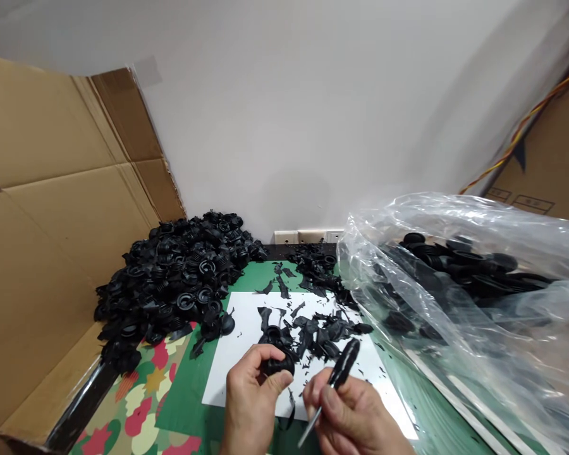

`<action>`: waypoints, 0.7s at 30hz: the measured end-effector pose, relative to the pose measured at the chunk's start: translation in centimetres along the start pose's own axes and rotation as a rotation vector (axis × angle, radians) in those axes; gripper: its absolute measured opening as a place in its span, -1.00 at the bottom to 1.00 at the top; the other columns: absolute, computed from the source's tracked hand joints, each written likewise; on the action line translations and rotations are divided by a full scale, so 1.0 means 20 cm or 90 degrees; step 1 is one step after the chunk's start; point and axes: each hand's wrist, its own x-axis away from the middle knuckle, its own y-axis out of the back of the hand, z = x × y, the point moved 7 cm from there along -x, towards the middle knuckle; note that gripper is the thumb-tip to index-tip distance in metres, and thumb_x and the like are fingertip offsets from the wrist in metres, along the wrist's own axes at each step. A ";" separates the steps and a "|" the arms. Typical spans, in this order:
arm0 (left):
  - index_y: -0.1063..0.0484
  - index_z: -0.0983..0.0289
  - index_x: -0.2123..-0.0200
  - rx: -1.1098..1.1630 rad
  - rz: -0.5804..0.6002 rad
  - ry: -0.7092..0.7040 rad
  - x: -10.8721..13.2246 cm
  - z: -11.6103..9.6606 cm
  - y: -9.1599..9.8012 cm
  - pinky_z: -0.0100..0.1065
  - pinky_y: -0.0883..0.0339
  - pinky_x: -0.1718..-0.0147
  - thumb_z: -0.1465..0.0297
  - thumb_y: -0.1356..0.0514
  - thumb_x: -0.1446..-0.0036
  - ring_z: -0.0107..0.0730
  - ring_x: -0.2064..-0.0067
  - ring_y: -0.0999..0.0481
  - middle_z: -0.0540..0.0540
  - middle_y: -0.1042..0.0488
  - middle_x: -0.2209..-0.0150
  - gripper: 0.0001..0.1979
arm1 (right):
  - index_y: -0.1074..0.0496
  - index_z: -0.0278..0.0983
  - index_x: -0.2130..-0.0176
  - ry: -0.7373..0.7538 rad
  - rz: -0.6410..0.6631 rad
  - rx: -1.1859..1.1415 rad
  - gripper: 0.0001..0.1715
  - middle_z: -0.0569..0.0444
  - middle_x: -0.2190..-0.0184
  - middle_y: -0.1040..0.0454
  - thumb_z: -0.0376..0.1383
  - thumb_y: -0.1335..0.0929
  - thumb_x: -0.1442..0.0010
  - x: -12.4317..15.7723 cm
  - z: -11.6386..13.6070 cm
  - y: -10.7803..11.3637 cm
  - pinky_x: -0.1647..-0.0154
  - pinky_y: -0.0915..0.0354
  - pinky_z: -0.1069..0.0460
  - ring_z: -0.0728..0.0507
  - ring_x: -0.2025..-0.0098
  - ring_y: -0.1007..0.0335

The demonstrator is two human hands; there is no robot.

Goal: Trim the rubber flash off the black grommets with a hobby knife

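Left fingers (265,351): black part (285,364). Carton print (533,203) illegible.

Backed at the far side by a pale, faintly shadowed wall (289,107) with low sockets (286,237); flanked right by, apparently, cardboard (550,151).

Metal blade (310,428), glossy plastic bag (497,341), matt cardboard (52,240), black part (283,363) perhaps rubber

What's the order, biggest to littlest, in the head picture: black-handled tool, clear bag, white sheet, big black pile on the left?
1. Clear bag
2. Big black pile and white sheet: too alike to rank, since things cover part of the sheet
3. Black-handled tool
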 end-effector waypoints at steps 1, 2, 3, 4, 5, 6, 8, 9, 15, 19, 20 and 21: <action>-0.49 0.26 0.49 0.029 0.010 0.045 0.00 0.02 0.00 -0.42 -0.26 0.49 0.53 -0.26 0.27 -0.40 0.52 -0.37 -0.04 -0.44 0.58 -0.85 | -0.40 -0.36 0.56 0.018 -0.011 0.003 -0.53 0.16 0.68 -0.37 -0.05 -0.53 0.27 0.00 0.02 0.01 0.79 0.09 0.19 0.17 0.80 0.02; -0.49 0.28 0.49 0.056 0.018 0.077 -0.01 0.03 -0.01 -0.45 -0.23 0.53 0.53 -0.27 0.29 -0.44 0.55 -0.34 -0.05 -0.43 0.61 -0.84 | -0.41 -0.36 0.53 0.041 -0.032 0.018 -0.55 0.19 0.70 -0.35 -0.06 -0.53 0.23 0.00 0.04 0.03 0.78 0.09 0.20 0.18 0.81 0.05; -0.48 0.29 0.50 0.078 0.024 0.095 -0.01 0.04 -0.01 -0.47 -0.20 0.57 0.54 -0.27 0.31 -0.47 0.56 -0.32 -0.06 -0.42 0.62 -0.83 | -0.42 -0.36 0.51 0.066 -0.058 0.041 -0.56 0.23 0.74 -0.30 -0.05 -0.51 0.19 -0.01 0.06 0.06 0.77 0.08 0.20 0.18 0.81 0.06; -0.48 0.30 0.50 0.094 0.027 0.106 -0.01 0.04 -0.02 -0.49 -0.17 0.59 0.54 -0.27 0.32 -0.49 0.58 -0.30 -0.06 -0.41 0.63 -0.82 | -0.42 -0.35 0.48 0.087 -0.086 0.064 -0.57 0.26 0.77 -0.26 -0.05 -0.50 0.16 -0.02 0.08 0.09 0.76 0.06 0.20 0.16 0.80 0.03; -0.48 0.31 0.50 0.104 0.029 0.112 -0.01 0.05 -0.02 -0.51 -0.13 0.62 0.55 -0.27 0.33 -0.52 0.59 -0.28 -0.07 -0.41 0.64 -0.82 | -0.42 -0.35 0.46 0.101 -0.111 0.084 -0.56 0.28 0.79 -0.24 -0.03 -0.49 0.15 -0.03 0.09 0.11 0.74 0.04 0.20 0.14 0.79 -0.01; -0.47 0.32 0.51 0.110 0.030 0.117 -0.01 0.05 -0.02 -0.52 -0.11 0.63 0.55 -0.27 0.33 -0.53 0.61 -0.26 -0.07 -0.40 0.66 -0.83 | -0.42 -0.34 0.44 0.108 -0.131 0.105 -0.55 0.27 0.79 -0.24 -0.02 -0.49 0.15 -0.03 0.10 0.13 0.73 0.03 0.19 0.12 0.78 -0.05; -0.47 0.32 0.52 0.116 0.032 0.120 -0.01 0.06 -0.03 -0.52 -0.10 0.64 0.56 -0.27 0.33 -0.54 0.62 -0.25 -0.07 -0.39 0.66 -0.83 | -0.42 -0.33 0.41 0.117 -0.156 0.141 -0.51 0.22 0.75 -0.30 0.01 -0.48 0.17 -0.04 0.10 0.16 0.73 0.03 0.19 0.09 0.75 -0.12; -0.47 0.32 0.52 0.120 0.032 0.118 0.00 0.06 -0.03 -0.51 -0.11 0.63 0.56 -0.27 0.33 -0.54 0.61 -0.26 -0.07 -0.39 0.65 -0.84 | -0.42 -0.33 0.40 0.127 -0.166 0.155 -0.49 0.19 0.71 -0.34 0.02 -0.48 0.18 -0.04 0.10 0.16 0.73 0.04 0.18 0.08 0.74 -0.12; -0.49 0.30 0.51 0.127 0.034 0.095 0.01 0.07 -0.03 -0.51 -0.14 0.59 0.58 -0.27 0.28 -0.53 0.56 -0.28 -0.06 -0.40 0.60 -0.84 | -0.46 -0.35 0.40 0.189 -0.182 0.205 -0.49 0.22 0.77 -0.25 0.01 -0.49 0.21 -0.01 0.11 0.10 0.72 0.07 0.17 0.07 0.72 -0.06; -0.49 0.28 0.51 0.111 0.034 0.074 0.02 0.07 -0.03 -0.51 -0.14 0.59 0.58 -0.26 0.27 -0.52 0.56 -0.27 -0.07 -0.38 0.60 -0.84 | -0.46 -0.35 0.41 0.206 -0.179 0.235 -0.51 0.21 0.78 -0.24 0.00 -0.48 0.19 -0.01 0.10 0.09 0.72 0.06 0.16 0.05 0.72 -0.08; -0.49 0.28 0.51 0.107 0.032 0.067 0.02 0.06 -0.03 -0.50 -0.15 0.59 0.58 -0.26 0.27 -0.51 0.56 -0.27 -0.07 -0.38 0.60 -0.84 | -0.47 -0.34 0.41 0.208 -0.180 0.242 -0.52 0.21 0.78 -0.24 0.00 -0.47 0.18 -0.01 0.10 0.09 0.72 0.05 0.16 0.04 0.72 -0.08; -0.49 0.28 0.51 0.101 0.033 0.063 0.02 0.06 -0.03 -0.50 -0.16 0.58 0.58 -0.26 0.27 -0.50 0.56 -0.27 -0.07 -0.38 0.60 -0.85 | -0.47 -0.34 0.41 0.210 -0.180 0.250 -0.53 0.22 0.78 -0.23 0.00 -0.47 0.17 -0.01 0.10 0.10 0.72 0.04 0.16 0.04 0.72 -0.09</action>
